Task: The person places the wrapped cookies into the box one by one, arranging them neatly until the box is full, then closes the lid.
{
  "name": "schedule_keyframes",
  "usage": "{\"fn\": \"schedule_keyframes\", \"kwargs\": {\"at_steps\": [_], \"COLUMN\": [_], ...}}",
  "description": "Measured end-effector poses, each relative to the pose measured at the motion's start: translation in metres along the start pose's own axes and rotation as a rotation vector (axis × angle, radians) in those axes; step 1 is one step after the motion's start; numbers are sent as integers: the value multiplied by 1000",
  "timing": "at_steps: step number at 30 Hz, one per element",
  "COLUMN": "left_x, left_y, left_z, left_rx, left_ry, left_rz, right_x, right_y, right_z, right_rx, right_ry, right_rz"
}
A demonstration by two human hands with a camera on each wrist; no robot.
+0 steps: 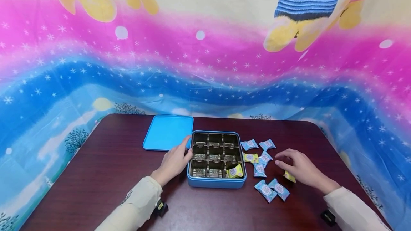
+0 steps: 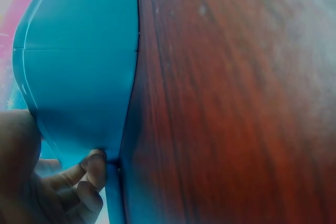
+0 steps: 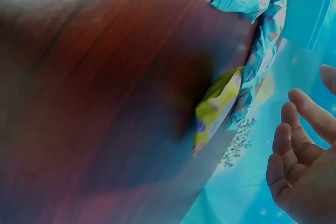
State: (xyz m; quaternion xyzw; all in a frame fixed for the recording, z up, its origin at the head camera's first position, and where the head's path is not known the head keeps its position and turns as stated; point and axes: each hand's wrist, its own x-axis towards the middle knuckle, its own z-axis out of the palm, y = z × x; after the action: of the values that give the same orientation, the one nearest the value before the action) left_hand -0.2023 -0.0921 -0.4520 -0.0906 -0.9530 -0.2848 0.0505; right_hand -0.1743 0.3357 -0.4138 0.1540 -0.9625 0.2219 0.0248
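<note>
A blue tin (image 1: 216, 183) with a dark insert of three rows of three compartments stands on the table. One yellow wrapped candy (image 1: 234, 171) lies in its front right compartment. My left hand (image 1: 173, 161) rests against the tin's left side, fingers loosely bent at the wall (image 2: 79, 93). To the right of the tin, my right hand (image 1: 300, 168) hovers above another yellow candy (image 1: 289, 176), partly hidden by it in the head view. In the right wrist view, the relaxed fingers (image 3: 302, 129) are apart from that yellow candy (image 3: 218, 106) and hold nothing.
Several blue wrapped candies (image 1: 259, 169) lie scattered right of the tin, with a third yellow candy (image 1: 250, 158) by its wall. The blue lid (image 1: 168, 133) lies behind and left of the tin. A patterned cloth (image 1: 205, 63) hangs around the dark table (image 1: 106, 174).
</note>
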Motion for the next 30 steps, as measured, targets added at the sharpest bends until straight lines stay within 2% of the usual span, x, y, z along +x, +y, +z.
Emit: {"fn": "schedule_keyframes", "kwargs": {"at_steps": [8,16,30], "left_x": [-1,0,1], "left_y": [-1,-2,-2], "left_z": [1,1,1], "left_rx": [-24,-21,-20], "left_ry": [-2,0,-5], "left_rz": [6,10,10], "right_x": [-9,-17,-26], "right_y": [18,35,59], "right_z": [-2,-6,-4], "right_rx": [1,46,36], "right_ry": [-43,-74,-105], "right_rz": [57,45,29]}}
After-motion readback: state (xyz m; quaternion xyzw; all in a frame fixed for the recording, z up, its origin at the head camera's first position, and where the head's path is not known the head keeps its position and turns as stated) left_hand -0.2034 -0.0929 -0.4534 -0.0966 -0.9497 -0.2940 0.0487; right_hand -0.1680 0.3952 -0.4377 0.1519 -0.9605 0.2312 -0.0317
